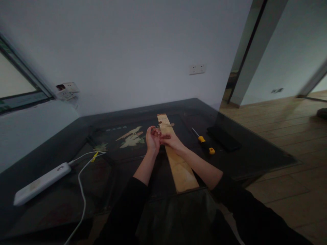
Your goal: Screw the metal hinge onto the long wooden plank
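My left hand (153, 139) is turned palm up with its fingers curled, just left of a pale wooden board (180, 166). My right hand (170, 141) reaches over the board, and its fingers meet at the left palm. Whatever small thing lies between the hands is too dim and blurred to make out. The board lies lengthwise on the dark table (138, 163), with dark marks near its far end. To the right of my right hand lies a screwdriver (203, 141) with a yellow and black handle, its shaft pointing away from me.
A black flat object (223, 138) lies right of the screwdriver. On the left are a white power strip (42, 183) and its white cable (82, 190), with a yellow tag (94, 157). A wall (143, 61) with sockets (197, 69) stands behind the table.
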The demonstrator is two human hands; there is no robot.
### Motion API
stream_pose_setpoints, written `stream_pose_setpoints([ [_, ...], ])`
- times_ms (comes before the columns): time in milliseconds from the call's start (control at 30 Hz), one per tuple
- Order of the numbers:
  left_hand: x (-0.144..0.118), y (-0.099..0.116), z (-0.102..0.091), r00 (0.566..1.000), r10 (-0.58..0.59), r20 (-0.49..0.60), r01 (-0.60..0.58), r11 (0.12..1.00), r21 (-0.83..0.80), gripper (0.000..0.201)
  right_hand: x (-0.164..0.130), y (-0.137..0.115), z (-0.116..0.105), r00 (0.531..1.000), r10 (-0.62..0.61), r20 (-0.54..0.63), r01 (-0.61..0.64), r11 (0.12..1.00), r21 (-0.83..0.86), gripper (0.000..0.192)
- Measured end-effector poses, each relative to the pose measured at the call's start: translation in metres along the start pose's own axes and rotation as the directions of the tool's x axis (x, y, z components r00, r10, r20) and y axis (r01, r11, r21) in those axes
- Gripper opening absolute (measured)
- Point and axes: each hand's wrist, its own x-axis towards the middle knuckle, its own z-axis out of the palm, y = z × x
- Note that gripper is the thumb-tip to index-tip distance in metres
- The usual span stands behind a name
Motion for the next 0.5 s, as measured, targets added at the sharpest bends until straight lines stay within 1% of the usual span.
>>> stream_pose_setpoints([
  [100,0.0006,0.0004,-0.0004,1.000,0.000,0.013,0.000,1.000,0.000,0.019,-0.0008,0.0028,0.0021,0.998,0.061,0.003,-0.061,0.998,0.006,0.031],
  [167,0.0010,-0.0002,-0.0009,1.000,-0.006,0.024,0.006,1.000,0.009,0.019,-0.0005,0.0032,0.0026,0.998,0.066,-0.002,-0.066,0.998,0.007,0.030],
  [300,0.0017,-0.0029,-0.0026,0.999,0.003,0.038,-0.003,1.000,0.013,0.018,0.0004,-0.0008,0.0011,0.999,-0.013,-0.033,0.013,1.000,0.009,0.029],
  [367,0.0021,-0.0036,-0.0032,0.999,0.014,0.040,-0.014,1.000,0.018,0.017,-0.0002,-0.0020,0.0001,0.999,-0.020,-0.034,0.020,1.000,0.004,0.029],
  [500,0.0023,-0.0024,-0.0025,0.998,0.046,0.037,-0.048,0.998,0.040,0.018,-0.0032,0.0011,0.0018,0.997,0.082,-0.010,-0.082,0.997,0.010,0.027],
])
